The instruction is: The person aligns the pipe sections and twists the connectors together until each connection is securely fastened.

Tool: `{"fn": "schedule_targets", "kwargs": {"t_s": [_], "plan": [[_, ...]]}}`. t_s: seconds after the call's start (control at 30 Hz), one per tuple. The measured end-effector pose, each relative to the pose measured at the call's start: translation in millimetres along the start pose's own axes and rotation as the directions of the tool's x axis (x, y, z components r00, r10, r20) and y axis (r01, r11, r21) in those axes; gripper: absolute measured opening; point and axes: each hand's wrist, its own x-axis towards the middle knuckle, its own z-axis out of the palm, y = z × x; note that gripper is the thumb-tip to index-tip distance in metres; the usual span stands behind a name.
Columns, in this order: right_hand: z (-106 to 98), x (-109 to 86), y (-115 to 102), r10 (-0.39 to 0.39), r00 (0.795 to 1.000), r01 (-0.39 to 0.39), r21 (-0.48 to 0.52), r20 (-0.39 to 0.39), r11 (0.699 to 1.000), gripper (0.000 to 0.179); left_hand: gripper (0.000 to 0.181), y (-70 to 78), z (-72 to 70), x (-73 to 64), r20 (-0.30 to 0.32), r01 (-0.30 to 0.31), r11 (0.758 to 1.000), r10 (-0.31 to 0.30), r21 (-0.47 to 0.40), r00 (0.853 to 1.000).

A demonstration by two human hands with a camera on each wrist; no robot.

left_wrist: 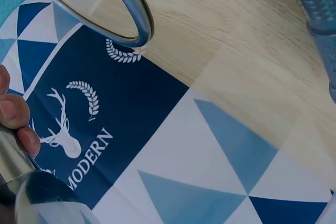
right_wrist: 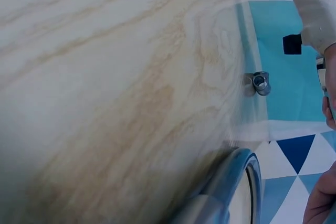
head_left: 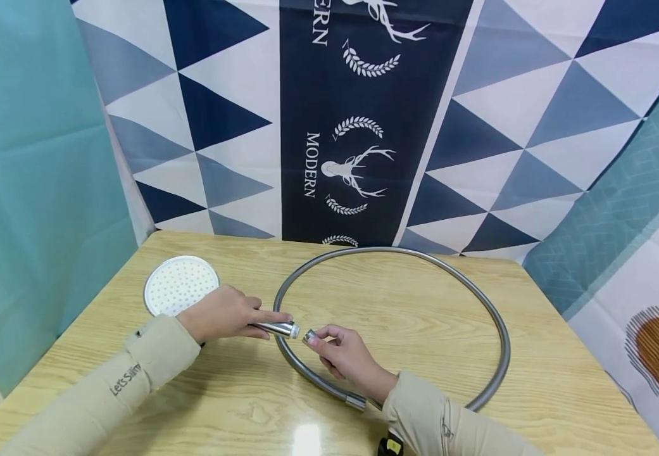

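Observation:
My left hand (head_left: 229, 313) holds the chrome handle (head_left: 278, 328) of a shower head, its index finger lying along the handle. The round white nozzle face (head_left: 181, 285) shows beyond that wrist, partly covered by it. In the left wrist view, fingertips (left_wrist: 16, 119) curl against the handle (left_wrist: 13, 156). My right hand (head_left: 349, 356) pinches a small metal fitting (head_left: 309, 336) between thumb and fingers. This fitting faces the threaded handle end across a small gap. Below them, a grey shower hose (head_left: 502, 342) lies in a wide loop, one chrome end near my right wrist.
A small metal piece (right_wrist: 261, 83) stands on the wooden table (head_left: 261, 415) in the right wrist view. Patterned cloth (head_left: 232, 126) hangs behind the table, with teal cloth (head_left: 27, 177) to the left. A black-and-yellow object (head_left: 390, 445) sits beneath my right sleeve.

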Motion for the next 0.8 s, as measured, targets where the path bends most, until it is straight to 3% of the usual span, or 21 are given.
{"fn": "schedule_targets", "kwargs": {"t_s": [0.17, 0.43, 0.63, 0.8], "plan": [[0.0, -1.1, 3.6, -0.043, 0.999, 0.042, 0.017, 0.009, 0.999, 0.025, 0.046, 1.4, 3.3, 1.4, 0.004, -0.012, 0.999, 0.012, 0.038, 1.000], [-0.9, -1.6, 9.2, -0.014, 1.000, 0.014, 0.045, 0.008, 0.999, 0.025, 0.043, 2.5, 7.9, -2.9, 0.027, 0.005, 0.999, -0.006, 0.037, 1.000], [0.9, -1.8, 11.1, -0.022, 1.000, 0.023, 0.047, -0.007, 0.999, 0.025, 0.044, 1.9, 8.3, 1.6, -0.004, -0.022, 0.998, 0.022, 0.052, 1.000], [-0.7, -0.3, 8.6, -0.045, 0.997, 0.047, 0.026, -0.065, 0.999, 0.023, 0.044, 3.1, 6.9, 5.5, -0.038, -0.042, 0.997, 0.045, 0.065, 0.998]]}}
